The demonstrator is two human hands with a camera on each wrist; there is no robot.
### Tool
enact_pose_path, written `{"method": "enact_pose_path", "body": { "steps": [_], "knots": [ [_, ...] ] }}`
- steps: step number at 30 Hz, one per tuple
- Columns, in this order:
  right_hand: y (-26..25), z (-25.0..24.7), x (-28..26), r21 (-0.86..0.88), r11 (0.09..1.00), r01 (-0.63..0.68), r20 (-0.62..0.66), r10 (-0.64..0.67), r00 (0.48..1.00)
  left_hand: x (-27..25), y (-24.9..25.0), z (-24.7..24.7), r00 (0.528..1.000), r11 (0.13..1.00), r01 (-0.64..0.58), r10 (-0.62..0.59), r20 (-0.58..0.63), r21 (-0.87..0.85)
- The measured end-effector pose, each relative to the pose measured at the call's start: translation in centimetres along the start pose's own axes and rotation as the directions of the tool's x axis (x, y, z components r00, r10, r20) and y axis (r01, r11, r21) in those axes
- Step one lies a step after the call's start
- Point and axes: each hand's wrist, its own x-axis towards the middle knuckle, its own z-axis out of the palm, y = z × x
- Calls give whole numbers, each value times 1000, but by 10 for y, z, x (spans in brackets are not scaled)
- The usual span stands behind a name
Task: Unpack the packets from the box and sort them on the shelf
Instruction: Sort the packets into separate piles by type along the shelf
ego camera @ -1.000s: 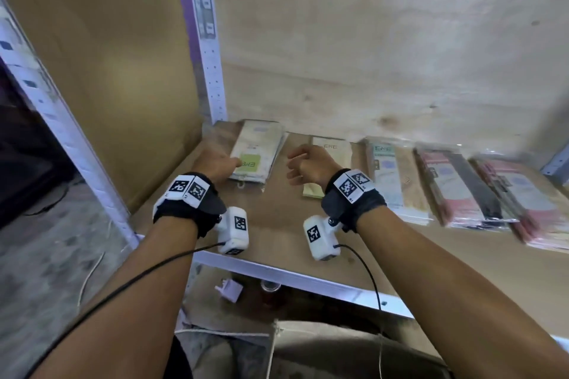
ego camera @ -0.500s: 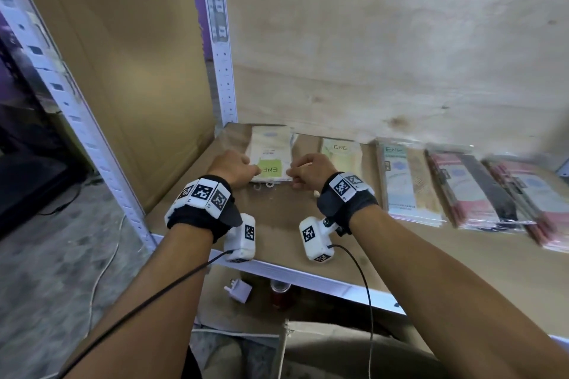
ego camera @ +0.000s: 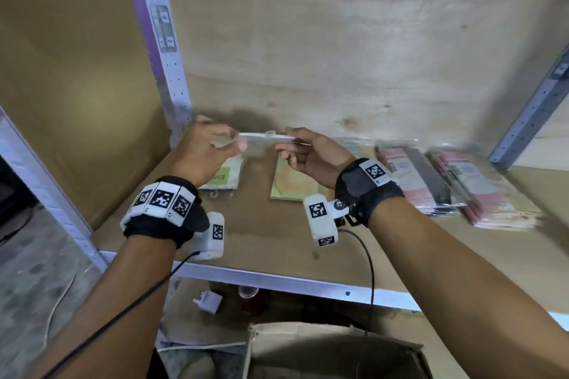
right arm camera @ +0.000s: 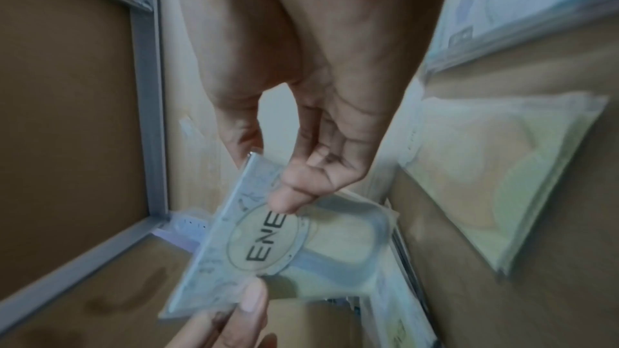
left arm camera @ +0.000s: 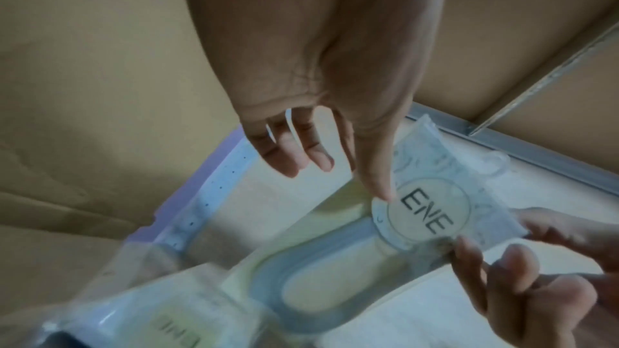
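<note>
Both hands have lifted one packet [ego camera: 264,140] off the shelf [ego camera: 277,243]. The left hand [ego camera: 206,154] and right hand [ego camera: 308,157] pinch its ends. It may be moving to another pile.

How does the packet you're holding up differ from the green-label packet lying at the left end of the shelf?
The held packet is off the shelf, edge-on to the head view, pinched by the left hand and right hand; the green-label packet lies flat, untouched. The held one shows a round ENE logo, the other a green patch. Both are clear-wrapped.
</note>
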Motion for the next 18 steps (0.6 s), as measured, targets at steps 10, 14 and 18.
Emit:
{"method": "enact_pose_path", "body": {
  "steps": [10, 14, 18],
  "knots": [
    [-19, -43, -43, -123, 985, 125, 63, -118, 991, -2, 54, 33, 978, 897, -202, 167, -121, -393],
    [5, -63, -49, -531, 833, 153, 41, -154, 987, 2, 51, 60, 994, 813, 28, -85, -71, -582],
    [18, -81, -55, -556, 819, 139, 97, -102, 990, 3, 46, 79, 950, 678, 282, -294, 102, -678]
  ]
}}
